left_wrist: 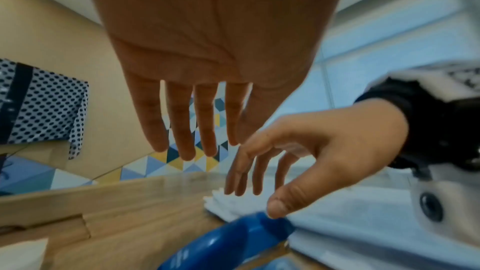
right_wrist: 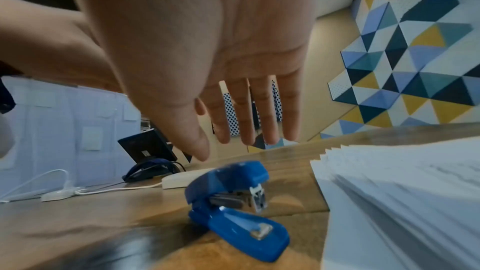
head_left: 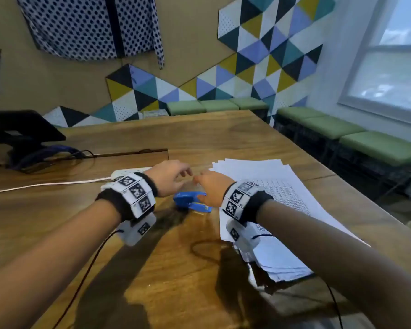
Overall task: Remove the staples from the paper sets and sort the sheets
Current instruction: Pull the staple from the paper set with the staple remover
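head view: your left hand (head_left: 169,178) and right hand (head_left: 212,187) hover above the blue stapler (head_left: 191,204) on the wooden worktop (head_left: 199,134), fingertips nearly meeting. the fanned stack of paper sets (head_left: 278,200) lies just right of the stapler, under your right forearm. only the right wrist view shows the stapler's mouth gaping, its metal magazine and anvil exposed; only the left wrist view shows your right thumb close over the stapler's top, contact unclear. both hands are spread, fingers straight and slightly apart, holding nothing. a white power strip (head_left: 128,173) and its cord lie left of your left hand; a dark stand (head_left: 22,129) sits at the far left. bare worktop stretches beyond the hands to the far edge, and the paper's right side lies near the worktop's right edge.
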`<move>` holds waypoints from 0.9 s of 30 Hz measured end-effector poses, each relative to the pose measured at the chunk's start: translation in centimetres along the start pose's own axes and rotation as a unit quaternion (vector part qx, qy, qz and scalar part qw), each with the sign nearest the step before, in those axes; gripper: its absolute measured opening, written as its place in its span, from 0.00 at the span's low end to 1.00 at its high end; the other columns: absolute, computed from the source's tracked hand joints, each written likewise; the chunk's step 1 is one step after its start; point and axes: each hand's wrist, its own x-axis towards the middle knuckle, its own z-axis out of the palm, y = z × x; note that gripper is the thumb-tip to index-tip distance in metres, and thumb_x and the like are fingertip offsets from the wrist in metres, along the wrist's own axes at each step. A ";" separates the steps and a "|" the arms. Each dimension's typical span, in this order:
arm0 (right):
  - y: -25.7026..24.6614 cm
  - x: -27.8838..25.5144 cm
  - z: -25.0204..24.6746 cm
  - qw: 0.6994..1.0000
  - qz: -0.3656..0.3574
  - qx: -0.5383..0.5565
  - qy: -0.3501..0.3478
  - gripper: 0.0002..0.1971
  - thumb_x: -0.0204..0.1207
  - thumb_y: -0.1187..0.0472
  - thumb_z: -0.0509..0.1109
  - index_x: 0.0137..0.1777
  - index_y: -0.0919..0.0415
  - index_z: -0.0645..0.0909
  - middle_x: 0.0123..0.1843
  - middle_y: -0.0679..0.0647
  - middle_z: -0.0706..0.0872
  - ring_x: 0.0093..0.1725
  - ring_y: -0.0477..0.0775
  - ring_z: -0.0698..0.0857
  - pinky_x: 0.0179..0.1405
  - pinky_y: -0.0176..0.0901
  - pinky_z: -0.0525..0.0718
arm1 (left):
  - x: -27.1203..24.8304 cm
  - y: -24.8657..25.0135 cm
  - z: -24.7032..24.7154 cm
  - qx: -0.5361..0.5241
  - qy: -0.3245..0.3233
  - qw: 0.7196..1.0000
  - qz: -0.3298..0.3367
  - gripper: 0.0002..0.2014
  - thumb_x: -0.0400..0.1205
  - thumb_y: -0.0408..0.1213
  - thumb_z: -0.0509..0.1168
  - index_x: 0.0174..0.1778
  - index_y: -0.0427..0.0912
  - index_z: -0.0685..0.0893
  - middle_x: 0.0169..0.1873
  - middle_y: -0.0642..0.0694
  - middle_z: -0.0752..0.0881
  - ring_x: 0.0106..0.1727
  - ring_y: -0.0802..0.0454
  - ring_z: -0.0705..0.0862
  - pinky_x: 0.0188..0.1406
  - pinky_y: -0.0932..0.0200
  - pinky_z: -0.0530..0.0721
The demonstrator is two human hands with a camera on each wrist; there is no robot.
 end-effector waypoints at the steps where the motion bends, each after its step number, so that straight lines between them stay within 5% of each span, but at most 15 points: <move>1: -0.1 0.5 0.1 1.000 0.010 0.001 -0.013 0.20 0.76 0.57 0.65 0.66 0.63 0.74 0.62 0.63 0.80 0.61 0.64 0.80 0.59 0.53 0.81 | 1.0 -0.2 0.4 0.003 -0.012 1.000 -0.011 0.15 0.81 0.34 0.60 0.65 0.44 0.77 0.60 0.44 0.80 0.60 0.47 0.79 0.61 0.55 0.75; 7: 0.3 3.2 1.6 0.995 0.048 -0.012 -0.090 0.15 0.76 0.56 0.66 0.53 0.68 0.80 0.47 0.64 0.85 0.51 0.65 0.85 0.47 0.50 0.83 | 6.3 -2.0 2.6 -0.010 -0.069 0.997 -0.037 0.18 0.81 0.25 0.54 0.65 0.41 0.77 0.61 0.41 0.81 0.59 0.46 0.80 0.60 0.54 0.78; 11: 0.9 2.4 1.8 0.995 0.011 -0.015 -0.096 0.17 0.77 0.57 0.66 0.62 0.67 0.75 0.59 0.65 0.82 0.59 0.63 0.81 0.50 0.46 0.76 | 9.1 -2.6 3.1 -0.005 -0.087 0.996 -0.017 0.18 0.80 0.24 0.53 0.62 0.38 0.80 0.60 0.39 0.83 0.60 0.43 0.81 0.61 0.54 0.78; 14: 1.7 0.6 0.6 0.995 -0.004 0.019 -0.098 0.14 0.77 0.59 0.66 0.59 0.66 0.75 0.56 0.65 0.83 0.57 0.64 0.81 0.43 0.42 0.71 | 11.2 -2.9 2.8 -0.022 -0.081 0.996 -0.001 0.17 0.79 0.24 0.53 0.59 0.36 0.82 0.58 0.39 0.85 0.58 0.42 0.82 0.58 0.54 0.78; 21: 6.9 -4.7 -2.8 0.992 0.016 0.121 0.018 0.11 0.75 0.58 0.69 0.55 0.59 0.78 0.49 0.52 0.84 0.43 0.47 0.76 0.42 0.38 0.70 | 14.9 -2.1 3.3 -0.049 -0.069 0.996 0.018 0.13 0.81 0.30 0.58 0.59 0.40 0.82 0.55 0.42 0.86 0.55 0.45 0.83 0.51 0.60 0.77; 27: 13.1 -6.7 -1.8 0.986 0.144 0.074 0.050 0.11 0.71 0.60 0.73 0.52 0.61 0.81 0.41 0.51 0.82 0.39 0.50 0.74 0.36 0.38 0.63 | 17.2 0.6 7.8 -0.039 -0.112 0.992 0.032 0.14 0.82 0.39 0.60 0.62 0.40 0.81 0.58 0.43 0.84 0.57 0.46 0.82 0.54 0.57 0.77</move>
